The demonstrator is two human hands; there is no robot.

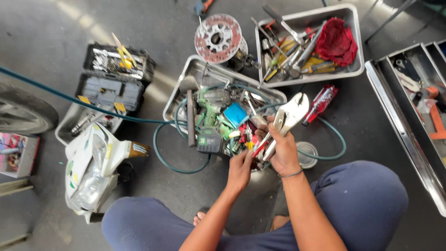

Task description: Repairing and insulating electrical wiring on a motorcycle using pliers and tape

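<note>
Locking pliers (289, 116) gripped in right hand (282, 151) w/ red-handled tools; left hand (240, 168) just beside, fingers curled, grip unclear.

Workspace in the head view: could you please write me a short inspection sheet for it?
Surface: grey concrete floor, person seated on it.
Job's things: large locking pliers held over a metal tray of mixed tools.
Clutter: second tray with tools and a red rag; black toolbox; red screwdriver.
Grips: right hand grips the pliers; left hand reaches into the tray.
Cables: green hose looped about.
Surroundings: tyre, drawer cabinet.
</note>
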